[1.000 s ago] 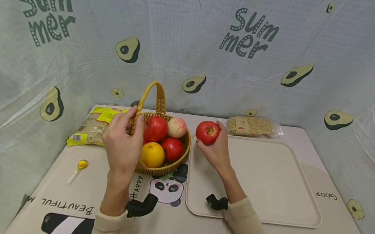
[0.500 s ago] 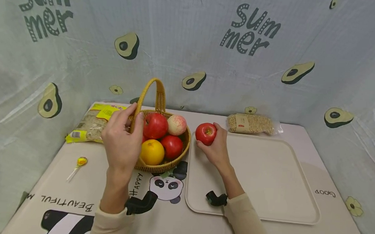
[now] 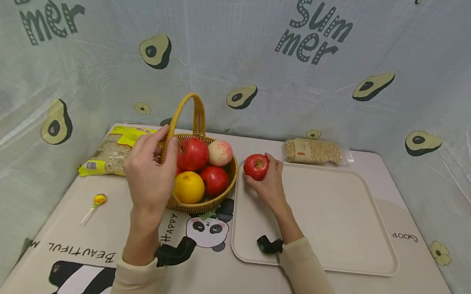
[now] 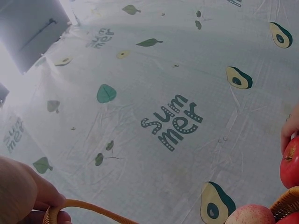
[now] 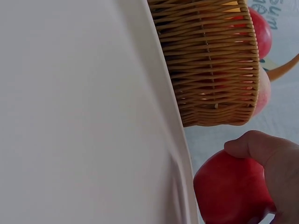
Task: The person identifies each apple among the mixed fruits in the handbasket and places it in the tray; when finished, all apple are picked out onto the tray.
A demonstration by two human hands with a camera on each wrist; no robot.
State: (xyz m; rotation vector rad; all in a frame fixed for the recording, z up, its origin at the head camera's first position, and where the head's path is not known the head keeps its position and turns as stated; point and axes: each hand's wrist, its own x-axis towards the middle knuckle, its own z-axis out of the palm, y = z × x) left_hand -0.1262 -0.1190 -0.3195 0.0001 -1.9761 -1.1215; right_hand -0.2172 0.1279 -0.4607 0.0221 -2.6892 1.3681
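Note:
My left hand (image 3: 149, 173) grips the left side of the arched handle (image 3: 199, 113) of a yellow wicker basket (image 3: 205, 206); the left wrist view shows fingers around the handle (image 4: 100, 211) too. Inside the basket lie red apples (image 3: 193, 154), a pale pink peach (image 3: 220, 153) and an orange (image 3: 189, 187). My right hand (image 3: 271, 185) holds a red apple (image 3: 255, 167) between thumb and fingers, right of the basket at the far left corner of a beige tray (image 3: 316, 215). In the right wrist view the held apple (image 5: 233, 189) is beside the tray's edge, apart from the basket (image 5: 210, 65).
Behind the tray lies a clear bag of grain (image 3: 316, 152). A yellow-and-clear packet (image 3: 111, 153) is at the back left, with a lollipop (image 3: 99, 199) nearer the front. Patterned curtain (image 3: 225, 52) surrounds the back and sides of the table.
The head view has shifted slightly, so everything sits a little higher and further left. Both hands keep their hold; the right hand's apple has barely moved relative to the tray.

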